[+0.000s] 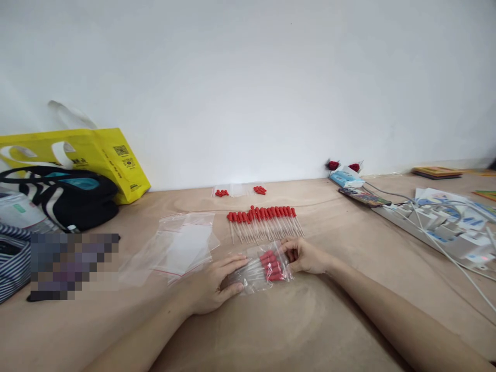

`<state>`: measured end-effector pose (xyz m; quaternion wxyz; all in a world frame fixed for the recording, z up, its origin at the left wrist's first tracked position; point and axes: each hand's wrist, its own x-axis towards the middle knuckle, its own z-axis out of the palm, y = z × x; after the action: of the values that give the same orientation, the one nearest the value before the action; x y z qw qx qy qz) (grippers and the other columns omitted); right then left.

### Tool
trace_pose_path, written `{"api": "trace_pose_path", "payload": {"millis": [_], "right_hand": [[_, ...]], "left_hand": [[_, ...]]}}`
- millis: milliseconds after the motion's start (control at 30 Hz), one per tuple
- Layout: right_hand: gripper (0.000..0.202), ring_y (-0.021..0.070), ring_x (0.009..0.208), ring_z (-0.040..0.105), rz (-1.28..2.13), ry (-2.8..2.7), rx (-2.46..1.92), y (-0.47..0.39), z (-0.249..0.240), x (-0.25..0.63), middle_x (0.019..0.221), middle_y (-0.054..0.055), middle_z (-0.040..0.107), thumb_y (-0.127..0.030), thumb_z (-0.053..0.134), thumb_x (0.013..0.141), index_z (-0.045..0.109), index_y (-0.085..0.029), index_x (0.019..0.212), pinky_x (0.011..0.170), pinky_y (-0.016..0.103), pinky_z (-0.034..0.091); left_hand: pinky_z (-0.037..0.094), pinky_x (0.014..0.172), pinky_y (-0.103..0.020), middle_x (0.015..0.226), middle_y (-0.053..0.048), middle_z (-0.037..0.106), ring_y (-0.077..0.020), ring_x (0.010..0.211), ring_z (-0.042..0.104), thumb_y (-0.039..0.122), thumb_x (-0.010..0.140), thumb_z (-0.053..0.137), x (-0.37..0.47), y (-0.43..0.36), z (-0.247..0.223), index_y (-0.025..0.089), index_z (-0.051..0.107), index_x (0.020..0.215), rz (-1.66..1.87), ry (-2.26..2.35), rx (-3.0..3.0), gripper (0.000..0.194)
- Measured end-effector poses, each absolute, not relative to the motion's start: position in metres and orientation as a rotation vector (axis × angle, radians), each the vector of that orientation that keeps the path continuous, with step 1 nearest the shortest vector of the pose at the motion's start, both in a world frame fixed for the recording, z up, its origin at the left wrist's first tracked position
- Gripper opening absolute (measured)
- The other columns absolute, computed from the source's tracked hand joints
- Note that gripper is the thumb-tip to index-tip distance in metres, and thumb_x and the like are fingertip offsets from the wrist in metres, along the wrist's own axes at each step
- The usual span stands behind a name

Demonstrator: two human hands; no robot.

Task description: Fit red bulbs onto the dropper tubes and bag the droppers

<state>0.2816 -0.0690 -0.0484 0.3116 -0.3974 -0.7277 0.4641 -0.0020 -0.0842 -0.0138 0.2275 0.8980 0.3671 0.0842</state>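
Observation:
A clear zip bag (256,274) holding several red-bulbed droppers lies on the table between my hands, the bulbs toward its right end. My left hand (217,284) is around the bag's left end, thumb and fingers closed on it. At the right end, my right hand (300,254) pinches the bag's edge with bent fingers. Just beyond stands a row of loose droppers (263,222) lying side by side, red bulbs away from me. Several flat clear bags (188,245) lie to the left. Near the wall are bagged red bulbs (260,190).
At the left are a yellow bag (124,165), a black bag (81,201), striped cloth (15,263) and a blurred dark object (73,266). A power strip (422,222) with cables, a blue pack (346,178) and papers (445,199) occupy the right.

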Motion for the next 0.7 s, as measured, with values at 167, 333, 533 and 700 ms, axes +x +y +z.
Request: {"api": "trace_pose_path", "payload": {"millis": [167,333,533,700], "right_hand": [[0.025,0.012,0.068,0.05,1.017,-1.944,-1.042,-0.07,-0.051,0.28,0.081,0.002,0.053,-0.039,0.073,0.058,0.072,-0.021,0.075,0.061,0.024,0.041],[0.028,0.0061,0.054,0.041,1.139,-1.92,-1.027,-0.074,-0.051,0.279,0.08,0.001,0.051,-0.04,0.075,0.053,0.07,-0.019,0.071,0.046,0.019,0.034],[0.024,0.0106,0.067,0.047,1.081,-2.098,-0.972,-0.078,-0.036,0.282,0.089,0.003,0.051,-0.035,0.067,0.066,0.07,-0.024,0.088,0.058,0.022,0.04],[0.022,0.0132,0.078,0.051,1.166,-2.05,-0.919,-0.074,-0.037,0.289,0.09,0.003,0.054,-0.035,0.059,0.074,0.069,-0.023,0.09,0.071,0.026,0.042]], "left_hand": [[0.031,0.101,-0.042,0.136,-0.003,0.038,-0.024,0.123,0.036,0.04,0.085,0.045,-0.002,-0.085,-0.013,0.028,0.038,0.129,0.205,1.044,2.48,0.047],[0.032,0.1,-0.042,0.136,-0.002,0.039,-0.0244,0.124,0.035,0.04,0.084,0.046,-0.001,-0.088,-0.012,0.029,0.037,0.13,0.191,1.058,2.492,0.048],[0.029,0.102,-0.043,0.138,-0.003,0.036,-0.0246,0.125,0.033,0.041,0.085,0.045,-0.005,-0.085,-0.014,0.029,0.036,0.131,0.207,1.02,2.475,0.048],[0.027,0.103,-0.043,0.138,-0.001,0.036,-0.024,0.126,0.031,0.04,0.087,0.042,-0.005,-0.083,-0.015,0.031,0.037,0.13,0.233,1.012,2.479,0.044]]}}
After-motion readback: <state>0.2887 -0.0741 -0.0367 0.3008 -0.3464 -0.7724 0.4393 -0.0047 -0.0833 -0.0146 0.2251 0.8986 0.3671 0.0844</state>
